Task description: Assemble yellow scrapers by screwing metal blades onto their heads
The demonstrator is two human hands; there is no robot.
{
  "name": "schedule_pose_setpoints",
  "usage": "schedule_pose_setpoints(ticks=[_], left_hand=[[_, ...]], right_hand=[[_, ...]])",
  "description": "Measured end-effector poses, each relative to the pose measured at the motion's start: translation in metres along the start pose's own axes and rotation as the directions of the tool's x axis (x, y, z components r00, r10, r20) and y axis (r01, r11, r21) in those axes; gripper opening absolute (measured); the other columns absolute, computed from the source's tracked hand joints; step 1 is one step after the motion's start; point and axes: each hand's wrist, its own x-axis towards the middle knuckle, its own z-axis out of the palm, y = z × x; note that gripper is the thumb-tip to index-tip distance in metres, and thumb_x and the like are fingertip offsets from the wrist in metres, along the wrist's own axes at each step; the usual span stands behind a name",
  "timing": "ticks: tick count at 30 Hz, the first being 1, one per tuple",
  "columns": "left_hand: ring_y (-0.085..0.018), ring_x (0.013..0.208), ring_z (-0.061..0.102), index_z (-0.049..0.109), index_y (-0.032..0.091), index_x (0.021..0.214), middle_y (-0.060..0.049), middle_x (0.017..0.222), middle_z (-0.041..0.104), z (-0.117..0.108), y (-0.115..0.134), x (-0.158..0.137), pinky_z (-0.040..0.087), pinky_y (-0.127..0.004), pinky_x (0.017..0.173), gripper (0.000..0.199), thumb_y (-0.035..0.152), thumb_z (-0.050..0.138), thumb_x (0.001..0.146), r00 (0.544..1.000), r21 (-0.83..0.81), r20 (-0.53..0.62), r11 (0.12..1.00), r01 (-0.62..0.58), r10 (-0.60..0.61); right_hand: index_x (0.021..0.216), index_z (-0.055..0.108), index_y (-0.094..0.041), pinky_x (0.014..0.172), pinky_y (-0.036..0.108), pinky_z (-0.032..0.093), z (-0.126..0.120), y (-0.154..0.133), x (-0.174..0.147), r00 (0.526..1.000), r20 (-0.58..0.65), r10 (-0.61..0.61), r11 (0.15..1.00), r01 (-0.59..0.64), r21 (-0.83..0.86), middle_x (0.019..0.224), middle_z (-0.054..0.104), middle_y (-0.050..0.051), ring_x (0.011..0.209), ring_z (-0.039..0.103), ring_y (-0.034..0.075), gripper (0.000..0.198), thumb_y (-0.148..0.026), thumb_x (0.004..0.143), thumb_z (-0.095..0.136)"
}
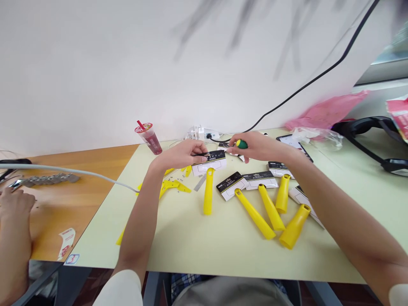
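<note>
My left hand (187, 154) pinches the upper edge of a black-and-white card (213, 163) between thumb and fingers. A yellow plastic handle (208, 195) extends from under that card toward me. To the right, my right hand (251, 144) is closed around a screwdriver (241, 144) with a green and yellow grip; its tip cannot be made out. Several more yellow handles (255, 214) with printed cards (232, 185) lie below my right hand. Beside my left forearm are yellow plastic parts (174, 185), tiny screws and a flat metal strip (200, 182).
A lidded cup with a red drink (152, 140) stands by the wall, near a power strip (204, 134). A phone (295, 146), pink plastic bag (328, 111) and black headset (366, 131) lie to the right. Another person's hand (15, 208) works by metal pieces (47, 179) at left.
</note>
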Motion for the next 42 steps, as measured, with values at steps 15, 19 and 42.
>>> schedule_pose_setpoints(ticks=[15,19,42], left_hand=[[-0.023,0.097,0.069,0.07,0.022,0.132,-0.007,0.111,0.077,0.04,-0.054,0.048,0.051,-0.031,0.077,0.055,0.047,0.081,0.084,0.951,-0.174,0.293,0.973,0.154,-0.098],[-0.024,0.104,0.07,0.067,0.022,0.136,-0.008,0.116,0.079,0.073,-0.055,0.065,0.052,-0.032,0.085,0.056,0.046,0.081,0.086,0.951,-0.296,0.305,0.945,0.139,-0.044],[-0.03,0.129,0.065,0.071,0.017,0.128,-0.019,0.135,0.069,0.186,-0.043,0.067,0.05,-0.046,0.117,0.036,0.034,0.074,0.097,0.955,-0.115,-0.285,0.987,-0.116,0.079]], right_hand=[[0.11,0.064,-0.021,0.077,0.038,0.044,0.073,0.023,-0.004,0.89,0.447,0.087,0.966,0.034,-0.255,0.115,0.072,0.014,0.103,0.068,0.034,0.071,-0.082,0.076,0.073],[0.112,0.064,-0.023,0.077,0.038,0.044,0.062,0.053,-0.024,0.918,0.375,0.128,0.972,-0.041,-0.232,0.116,0.074,0.013,0.105,0.069,0.036,0.07,-0.082,0.076,0.075],[0.111,0.07,-0.022,0.048,0.036,0.036,0.129,0.034,-0.153,0.966,-0.025,-0.258,0.847,0.214,-0.487,0.102,0.076,0.011,0.058,0.069,0.023,0.036,-0.045,0.115,0.043]])
